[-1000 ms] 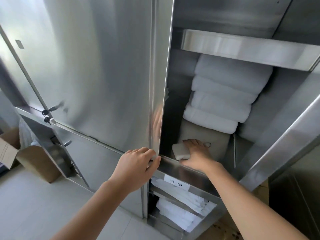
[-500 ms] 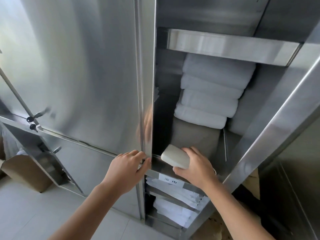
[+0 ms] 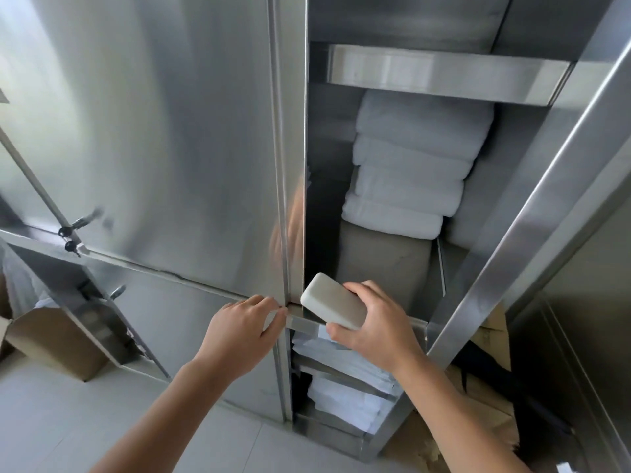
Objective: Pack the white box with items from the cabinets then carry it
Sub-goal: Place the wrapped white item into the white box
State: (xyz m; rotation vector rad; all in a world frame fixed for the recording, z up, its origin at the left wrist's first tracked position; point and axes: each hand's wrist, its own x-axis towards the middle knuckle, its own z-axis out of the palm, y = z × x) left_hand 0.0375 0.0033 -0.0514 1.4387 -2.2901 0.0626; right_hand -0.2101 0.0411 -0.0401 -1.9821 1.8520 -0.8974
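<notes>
My right hand (image 3: 374, 322) grips a small white rounded block (image 3: 333, 301), like a bar of soap, just in front of the open steel cabinet's shelf edge (image 3: 307, 324). My left hand (image 3: 244, 331) rests on the edge of the closed steel door (image 3: 170, 148) beside it, fingers curled on the frame. Inside the cabinet a stack of folded white towels (image 3: 409, 169) sits on a beige bundle (image 3: 382, 264). The white box is not in view.
Below the shelf lie more folded white linens (image 3: 341, 401). An open steel door (image 3: 532, 206) slants at the right. Cardboard boxes stand at the lower left (image 3: 51, 339) and lower right (image 3: 491, 339). Keys (image 3: 70, 238) hang in the left door locks. Pale tiled floor (image 3: 68, 421) lies below.
My right hand lifted the white block off the shelf and drew it out of the cabinet toward me. My left hand stayed on the door edge.
</notes>
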